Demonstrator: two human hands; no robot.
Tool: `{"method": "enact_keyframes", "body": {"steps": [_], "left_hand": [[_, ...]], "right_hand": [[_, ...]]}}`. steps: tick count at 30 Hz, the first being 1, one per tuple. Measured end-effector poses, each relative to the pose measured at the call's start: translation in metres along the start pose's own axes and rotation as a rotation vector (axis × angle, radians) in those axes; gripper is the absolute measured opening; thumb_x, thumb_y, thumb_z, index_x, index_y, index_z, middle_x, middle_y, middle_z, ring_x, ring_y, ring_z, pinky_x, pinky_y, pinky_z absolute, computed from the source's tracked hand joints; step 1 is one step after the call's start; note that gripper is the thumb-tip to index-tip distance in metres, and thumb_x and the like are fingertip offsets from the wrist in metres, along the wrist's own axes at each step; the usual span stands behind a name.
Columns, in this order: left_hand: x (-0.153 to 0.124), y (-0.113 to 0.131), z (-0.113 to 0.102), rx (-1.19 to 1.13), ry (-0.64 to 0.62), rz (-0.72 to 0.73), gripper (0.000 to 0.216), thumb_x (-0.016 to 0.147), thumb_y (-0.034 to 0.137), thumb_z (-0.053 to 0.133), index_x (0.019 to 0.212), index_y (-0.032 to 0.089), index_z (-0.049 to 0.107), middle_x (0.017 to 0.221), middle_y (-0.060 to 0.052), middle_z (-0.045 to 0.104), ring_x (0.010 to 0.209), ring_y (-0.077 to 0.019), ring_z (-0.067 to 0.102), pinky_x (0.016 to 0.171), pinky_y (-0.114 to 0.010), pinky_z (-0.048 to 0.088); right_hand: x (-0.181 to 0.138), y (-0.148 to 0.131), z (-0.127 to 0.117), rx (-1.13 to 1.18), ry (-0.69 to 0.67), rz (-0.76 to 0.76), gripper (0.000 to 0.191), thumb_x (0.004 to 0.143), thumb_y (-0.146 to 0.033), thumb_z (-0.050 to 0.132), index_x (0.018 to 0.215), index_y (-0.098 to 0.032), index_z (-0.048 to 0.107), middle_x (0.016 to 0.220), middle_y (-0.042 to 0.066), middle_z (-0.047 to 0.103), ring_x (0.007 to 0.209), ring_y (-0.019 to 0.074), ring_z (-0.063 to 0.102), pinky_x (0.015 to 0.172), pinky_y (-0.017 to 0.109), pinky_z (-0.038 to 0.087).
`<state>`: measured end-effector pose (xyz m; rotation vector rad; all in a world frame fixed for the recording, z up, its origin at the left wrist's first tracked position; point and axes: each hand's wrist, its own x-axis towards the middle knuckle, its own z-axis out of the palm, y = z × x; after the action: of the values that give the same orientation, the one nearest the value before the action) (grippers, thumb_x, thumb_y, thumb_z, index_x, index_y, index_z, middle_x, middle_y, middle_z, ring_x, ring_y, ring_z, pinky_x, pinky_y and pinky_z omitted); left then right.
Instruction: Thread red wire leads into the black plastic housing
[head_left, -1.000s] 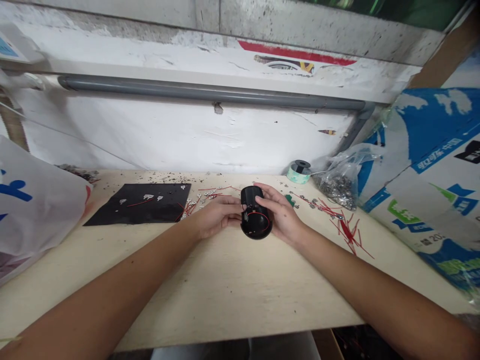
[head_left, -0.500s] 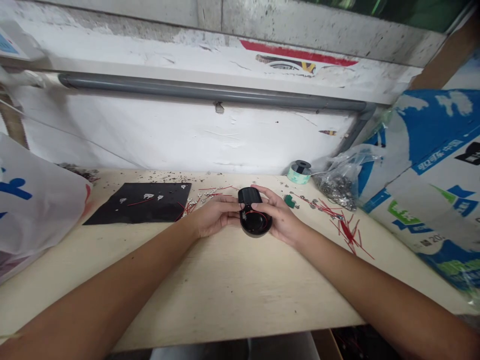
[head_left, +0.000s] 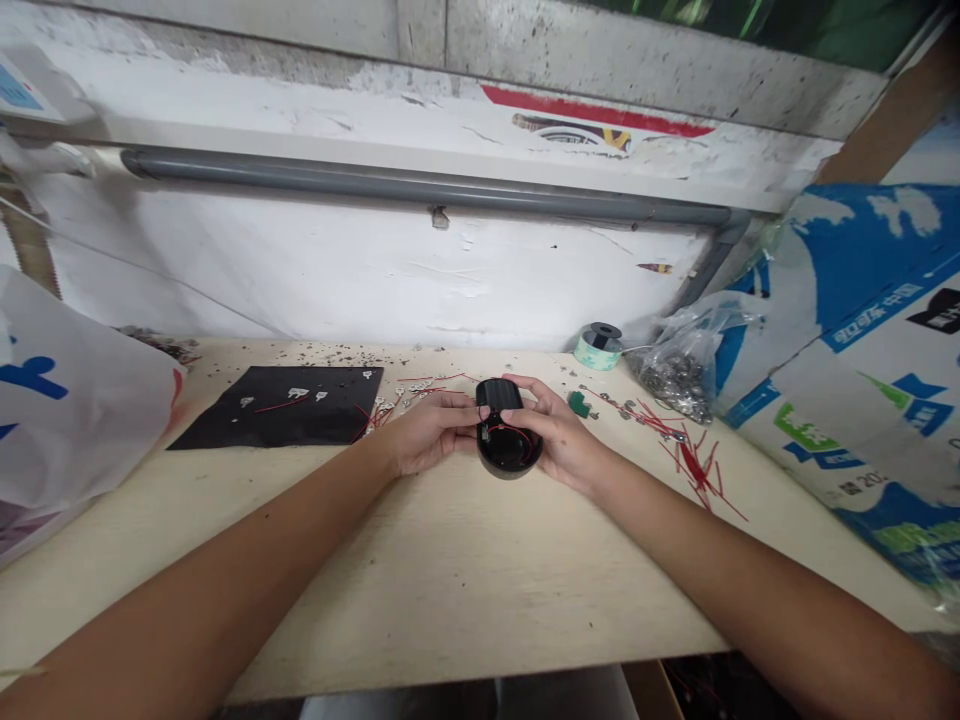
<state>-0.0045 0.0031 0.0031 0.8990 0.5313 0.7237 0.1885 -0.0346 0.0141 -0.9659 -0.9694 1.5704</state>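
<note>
Both forearms stretch out over the pale table [head_left: 450, 570], meeting in the middle. The left hand [head_left: 427, 432] grips the near side of a black round housing [head_left: 507, 440], fingers curled onto its edge; the right hand [head_left: 559, 440] cups the other side, thumb laid across the top. A thin red wire [head_left: 517, 432] loops inside the housing's open mouth. Left of the left hand lies a black mat [head_left: 285, 405] with small metal bits. Right of the right hand, loose red wires [head_left: 697, 465] are scattered. Farther back stand a solder spool [head_left: 598, 345] and a clear bag of parts [head_left: 679, 365].
</note>
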Motion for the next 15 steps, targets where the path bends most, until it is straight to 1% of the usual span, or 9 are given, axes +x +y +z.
{"method": "enact_keyframes", "body": {"steps": [3, 8, 11, 15], "left_hand": [[-0.0005, 0.0004, 0.0011, 0.009, 0.000, -0.006, 0.024, 0.071, 0.025, 0.088, 0.083, 0.009, 0.073, 0.083, -0.007, 0.071, 0.077, -0.0141, 0.066, 0.077, -0.029, 0.055], [-0.0008, 0.0004, 0.0027, 0.024, 0.003, -0.003, 0.028, 0.070, 0.025, 0.089, 0.088, 0.009, 0.074, 0.086, -0.007, 0.072, 0.082, -0.0147, 0.067, 0.082, -0.030, 0.055], [-0.0013, 0.0006, 0.0039, 0.039, -0.007, 0.001, 0.029, 0.070, 0.025, 0.089, 0.088, 0.009, 0.075, 0.088, -0.008, 0.072, 0.084, -0.0153, 0.067, 0.084, -0.030, 0.055], [-0.0015, 0.0013, 0.0057, 0.079, -0.015, 0.007, 0.029, 0.071, 0.027, 0.088, 0.088, 0.008, 0.075, 0.087, -0.009, 0.073, 0.083, -0.0159, 0.067, 0.083, -0.031, 0.055]], "right_hand": [[0.0001, -0.0020, 0.0007, -0.004, -0.009, -0.005, 0.065, 0.063, -0.022, 0.085, 0.123, -0.028, 0.060, 0.085, -0.001, 0.069, 0.066, 0.0129, 0.063, 0.061, 0.025, 0.049], [-0.0016, -0.0041, 0.0041, 0.033, -0.006, -0.010, 0.061, 0.066, -0.025, 0.085, 0.123, -0.027, 0.063, 0.094, 0.002, 0.072, 0.074, 0.0150, 0.067, 0.067, 0.026, 0.051], [-0.0031, -0.0036, 0.0064, 0.037, -0.001, -0.008, 0.064, 0.063, -0.025, 0.087, 0.122, -0.025, 0.062, 0.093, 0.003, 0.073, 0.075, 0.0154, 0.068, 0.069, 0.027, 0.052], [-0.0035, -0.0031, 0.0079, 0.027, 0.005, -0.012, 0.068, 0.059, -0.025, 0.090, 0.121, -0.024, 0.062, 0.092, 0.003, 0.073, 0.074, 0.0158, 0.068, 0.071, 0.028, 0.052]]}}
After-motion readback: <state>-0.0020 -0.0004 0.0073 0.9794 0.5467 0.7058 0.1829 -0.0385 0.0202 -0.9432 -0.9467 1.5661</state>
